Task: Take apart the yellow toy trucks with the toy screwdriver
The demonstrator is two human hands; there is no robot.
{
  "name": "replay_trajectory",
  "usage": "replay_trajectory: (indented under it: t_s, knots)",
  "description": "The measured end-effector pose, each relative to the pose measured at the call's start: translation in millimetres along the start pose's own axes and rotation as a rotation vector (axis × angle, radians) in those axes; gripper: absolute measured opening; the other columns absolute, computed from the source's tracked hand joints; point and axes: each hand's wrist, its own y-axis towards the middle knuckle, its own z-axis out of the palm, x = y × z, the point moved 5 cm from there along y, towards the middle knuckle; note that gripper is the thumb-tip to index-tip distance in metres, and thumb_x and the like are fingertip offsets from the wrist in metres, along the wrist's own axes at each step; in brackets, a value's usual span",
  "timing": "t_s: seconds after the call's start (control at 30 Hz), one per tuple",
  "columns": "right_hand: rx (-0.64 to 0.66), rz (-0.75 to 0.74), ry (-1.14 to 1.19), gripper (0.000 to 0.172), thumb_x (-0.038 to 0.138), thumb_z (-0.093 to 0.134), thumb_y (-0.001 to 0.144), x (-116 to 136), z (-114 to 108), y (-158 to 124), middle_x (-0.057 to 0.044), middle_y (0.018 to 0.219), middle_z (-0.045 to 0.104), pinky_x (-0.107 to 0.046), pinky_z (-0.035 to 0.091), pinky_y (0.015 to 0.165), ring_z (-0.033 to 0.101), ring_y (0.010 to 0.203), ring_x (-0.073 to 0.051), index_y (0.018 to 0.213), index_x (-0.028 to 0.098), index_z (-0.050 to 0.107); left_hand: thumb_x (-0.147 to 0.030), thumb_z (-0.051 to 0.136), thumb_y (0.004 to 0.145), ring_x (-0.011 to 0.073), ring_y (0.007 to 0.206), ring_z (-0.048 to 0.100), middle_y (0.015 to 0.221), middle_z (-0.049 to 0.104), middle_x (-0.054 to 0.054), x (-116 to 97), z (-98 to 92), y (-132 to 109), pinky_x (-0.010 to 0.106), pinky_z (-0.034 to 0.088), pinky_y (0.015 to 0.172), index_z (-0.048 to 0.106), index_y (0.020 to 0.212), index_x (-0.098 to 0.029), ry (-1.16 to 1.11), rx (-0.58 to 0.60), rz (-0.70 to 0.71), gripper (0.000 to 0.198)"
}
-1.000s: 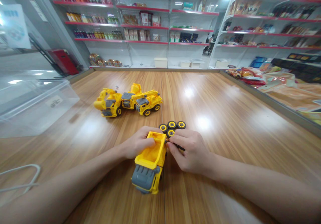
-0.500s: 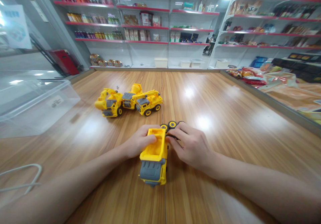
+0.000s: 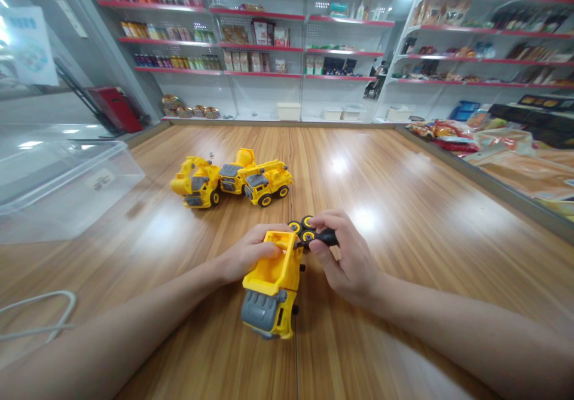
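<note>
My left hand [image 3: 255, 249] grips a yellow toy dump truck [image 3: 287, 280] by its rear, thumb inside the bed. The truck's grey cab front points towards me, and black axle stubs stick out on its right side. In my right hand [image 3: 345, 256] is a small black screwdriver [image 3: 326, 237], pinched between thumb and fingers and pointing left at the truck's rear side. Whether its tip touches a screw I cannot tell. Several black toy wheels [image 3: 295, 227] with yellow hubs lie on the table just behind the screwdriver.
Further back stand a yellow toy excavator [image 3: 197, 185], a toy mixer truck [image 3: 233, 176] and a toy crane truck [image 3: 269, 186]. A clear plastic bin [image 3: 67, 191] is at the left, near a white cable [image 3: 63, 313]. Bagged goods [image 3: 506, 149] lie beyond the right edge.
The truck has swung slightly, its cab shifting left and its right side turning more into view. My right hand has tilted and moved right, so the screwdriver now shows clearly.
</note>
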Motion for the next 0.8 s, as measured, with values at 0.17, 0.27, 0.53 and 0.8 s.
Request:
replay_trajectory:
  t_s: [0.17,0.27,0.53,0.8]
  knots:
    - [0.058,0.051,-0.036,0.024,0.021,0.048,0.095,-2.7,0.6,-1.6,-0.007,0.1,0.058,-0.031,0.051,0.077,0.058,0.087,-0.017,0.119,0.022,0.046,-0.025,0.06,0.067,0.0161,0.067,0.057,0.079,0.063,0.004,-1.8,-0.8,-1.1,0.024,0.044,0.059,0.064,0.09,-0.012,0.011,-0.007,-0.005,0.026]
    - [0.077,0.062,-0.032,0.026,0.022,0.046,0.095,-2.4,0.4,-2.6,-0.007,0.099,0.057,-0.032,0.049,0.076,0.058,0.086,-0.018,0.122,0.022,0.044,-0.024,0.06,0.068,0.0166,0.069,0.059,0.08,0.064,0.005,-1.7,-1.4,-1.3,0.025,0.045,0.061,0.065,0.091,-0.012,-0.017,0.002,0.008,0.027]
    - [0.067,0.114,0.021,0.036,0.022,0.047,0.092,-7.0,0.8,-6.9,-0.005,0.094,0.055,-0.031,0.048,0.069,0.057,0.077,-0.017,0.126,0.02,0.037,-0.023,0.06,0.066,0.0174,0.071,0.061,0.084,0.067,0.006,0.6,-0.9,-1.8,0.024,0.047,0.062,0.067,0.096,-0.011,-0.078,0.05,0.022,0.034]
    - [0.051,0.137,0.058,0.037,0.017,0.048,0.092,-9.8,1.5,-7.1,-0.003,0.09,0.053,-0.029,0.048,0.065,0.056,0.071,-0.014,0.128,0.021,0.037,-0.022,0.06,0.067,0.0158,0.069,0.061,0.082,0.067,0.005,1.2,-1.2,-2.2,0.023,0.046,0.062,0.066,0.095,-0.011,-0.077,0.039,0.014,0.031]
